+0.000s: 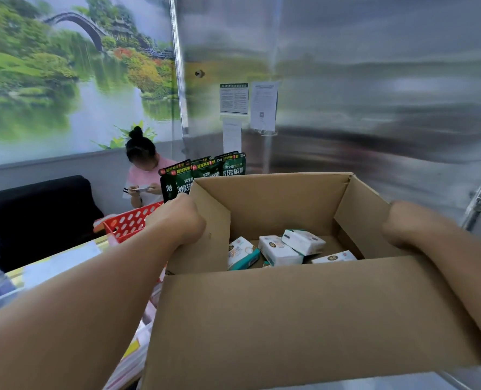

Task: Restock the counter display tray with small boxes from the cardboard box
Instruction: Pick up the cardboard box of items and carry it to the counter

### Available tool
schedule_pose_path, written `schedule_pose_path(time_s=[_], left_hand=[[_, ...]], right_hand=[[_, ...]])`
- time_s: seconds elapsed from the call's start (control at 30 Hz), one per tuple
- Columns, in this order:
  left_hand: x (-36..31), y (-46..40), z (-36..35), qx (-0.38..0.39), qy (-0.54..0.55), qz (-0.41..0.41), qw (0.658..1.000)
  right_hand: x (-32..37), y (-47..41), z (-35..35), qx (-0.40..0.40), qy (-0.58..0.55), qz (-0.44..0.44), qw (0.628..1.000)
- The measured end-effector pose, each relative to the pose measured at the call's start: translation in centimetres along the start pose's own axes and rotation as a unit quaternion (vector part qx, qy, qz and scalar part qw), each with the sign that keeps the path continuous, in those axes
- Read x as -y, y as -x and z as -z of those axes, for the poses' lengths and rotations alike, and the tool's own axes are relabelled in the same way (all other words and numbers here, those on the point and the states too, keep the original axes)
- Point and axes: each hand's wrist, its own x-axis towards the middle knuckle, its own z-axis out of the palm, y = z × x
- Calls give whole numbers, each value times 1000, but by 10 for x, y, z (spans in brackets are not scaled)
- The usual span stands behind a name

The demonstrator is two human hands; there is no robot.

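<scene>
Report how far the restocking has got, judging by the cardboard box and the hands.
Done: nothing visibly placed; no display tray is identifiable. In hand: left hand and right hand grip opposite side flaps of the open brown cardboard box. Left: several small white packs lie inside, not yet taken out.

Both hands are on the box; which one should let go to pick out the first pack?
Probably the left hand: it grips the cardboard box wall beside the small packs, and the orange basket is on its side.
</scene>
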Motion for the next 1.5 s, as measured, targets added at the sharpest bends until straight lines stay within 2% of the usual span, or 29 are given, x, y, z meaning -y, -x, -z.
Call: schedule_pose_path(time_s=[0.2,0.4,0.63,0.8,0.93,1.13,1.37,1.5], left_hand=[[-1,17,0,5,30,-19,999],[-6,51,-2,17,39,-94,995],[-12,131,8,48,30,-157,986],[-5,188,19,54,29,-173,983],[14,243,26,54,32,-162,985],[36,319,57,57,31,-163,984],[69,381,91,49,25,-211,976],[98,413,93,47,28,-236,970]], right_hand=[[-14,54,11,-17,1,-16,1000],[-32,168,21,1,12,-120,993],[-63,289,37,37,29,-227,973],[-93,342,45,37,28,-225,973],[-97,406,57,8,35,-220,975],[-112,493,75,41,54,-218,974],[-98,601,103,41,51,-292,954],[-88,658,104,38,56,-307,949]])
